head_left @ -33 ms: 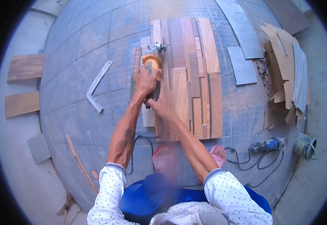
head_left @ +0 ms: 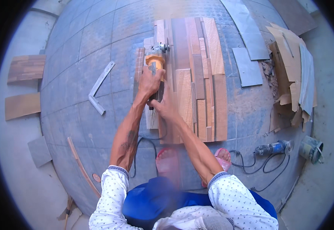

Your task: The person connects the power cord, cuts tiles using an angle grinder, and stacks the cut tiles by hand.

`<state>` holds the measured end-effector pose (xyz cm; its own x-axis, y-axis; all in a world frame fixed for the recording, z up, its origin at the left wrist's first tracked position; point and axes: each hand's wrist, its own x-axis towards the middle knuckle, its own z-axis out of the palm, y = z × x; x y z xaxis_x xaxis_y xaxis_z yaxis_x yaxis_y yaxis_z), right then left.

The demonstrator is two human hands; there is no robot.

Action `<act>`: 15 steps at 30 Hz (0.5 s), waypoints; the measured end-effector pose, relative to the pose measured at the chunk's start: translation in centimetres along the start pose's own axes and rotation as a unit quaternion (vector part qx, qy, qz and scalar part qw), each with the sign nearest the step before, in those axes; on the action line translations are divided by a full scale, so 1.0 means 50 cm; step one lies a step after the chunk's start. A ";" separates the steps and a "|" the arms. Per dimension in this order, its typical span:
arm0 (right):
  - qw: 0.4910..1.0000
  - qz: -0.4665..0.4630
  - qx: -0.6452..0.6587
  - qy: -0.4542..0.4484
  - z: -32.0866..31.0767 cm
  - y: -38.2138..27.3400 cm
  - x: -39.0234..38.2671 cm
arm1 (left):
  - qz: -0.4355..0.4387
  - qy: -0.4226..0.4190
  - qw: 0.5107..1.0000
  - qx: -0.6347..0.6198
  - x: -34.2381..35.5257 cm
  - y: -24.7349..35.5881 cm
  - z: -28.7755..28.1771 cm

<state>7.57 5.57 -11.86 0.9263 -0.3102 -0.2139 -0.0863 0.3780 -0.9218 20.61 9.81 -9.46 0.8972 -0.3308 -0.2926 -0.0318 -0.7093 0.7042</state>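
Grinder (head_left: 155,61) partly behind left hand (head_left: 149,82)

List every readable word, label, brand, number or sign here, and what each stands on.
No text can be read anywhere.
Yellow-and-black angle grinder: any label too small and blurred.
Blue-and-grey angle grinder: any marking too small.
Grimy grey-green bucket: any print too blurred.

Got two grinders (head_left: 154,64) here, one yellow, one blue. Two hands (head_left: 149,81), both mine. Two pink slippers (head_left: 224,163) on me. One bucket (head_left: 309,149), one L-shaped metal piece (head_left: 102,79).
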 end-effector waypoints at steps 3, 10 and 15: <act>1.000 0.006 0.017 -0.008 0.001 -0.016 0.004 | 0.002 -0.016 1.000 0.018 0.010 0.003 -0.002; 0.999 0.051 0.011 -0.010 0.003 -0.029 -0.010 | -0.019 -0.028 0.999 0.040 -0.012 0.031 -0.014; 1.000 0.011 -0.018 -0.005 0.004 -0.012 -0.024 | -0.053 -0.031 0.996 0.058 -0.034 0.041 -0.019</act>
<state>6.61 5.90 -10.98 0.9276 -0.2933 -0.2314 -0.1196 0.3537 -0.9277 19.44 9.52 -6.89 0.8692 -0.2862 -0.4033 0.0070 -0.8084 0.5886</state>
